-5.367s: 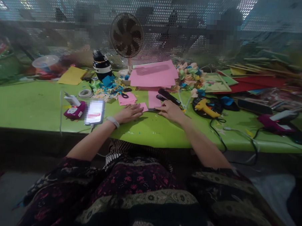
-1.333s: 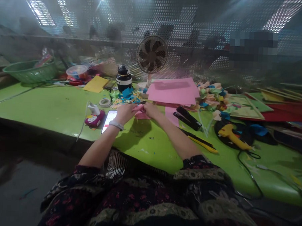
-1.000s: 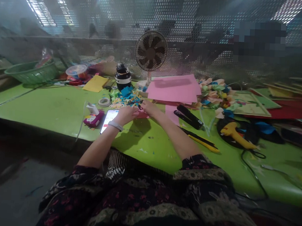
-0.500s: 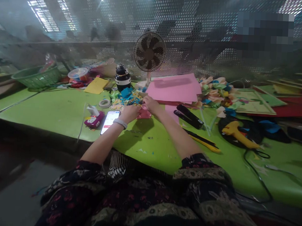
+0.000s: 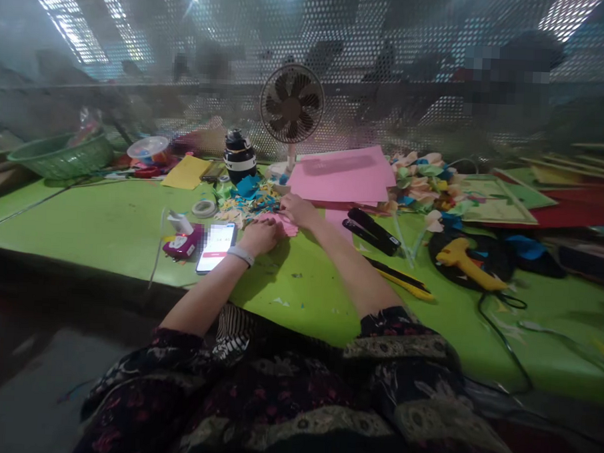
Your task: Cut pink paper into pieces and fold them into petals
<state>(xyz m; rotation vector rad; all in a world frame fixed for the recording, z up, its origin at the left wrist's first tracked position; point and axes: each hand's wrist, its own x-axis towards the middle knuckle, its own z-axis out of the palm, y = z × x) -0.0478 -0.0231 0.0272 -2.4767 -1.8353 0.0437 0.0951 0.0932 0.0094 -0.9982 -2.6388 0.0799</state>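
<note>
A small piece of pink paper (image 5: 286, 227) lies low over the green table between my two hands. My left hand (image 5: 260, 237), with a pale band on its wrist, is closed on the paper's left side, fingertips partly hidden. My right hand (image 5: 299, 210) reaches to the paper's far edge with curled fingers. A small dark shape shows by its fingertips, too small to name. Just beyond both hands spreads a heap of colored paper scraps (image 5: 250, 199). Beside my left wrist lies a lit phone (image 5: 215, 248).
Pink sheets (image 5: 341, 175) lie behind my right hand, before a fan (image 5: 292, 109). A black stapler (image 5: 372, 231), a yellow cutter (image 5: 404, 282) and a yellow glue gun (image 5: 468, 264) lie to the right. A tape roll (image 5: 204, 209) and a dark bottle (image 5: 239, 158) stand left.
The pink paper has come down flatter toward the table. My left hand has turned and lowered onto it, slightly toward me. My right hand stays near the paper's far side.
</note>
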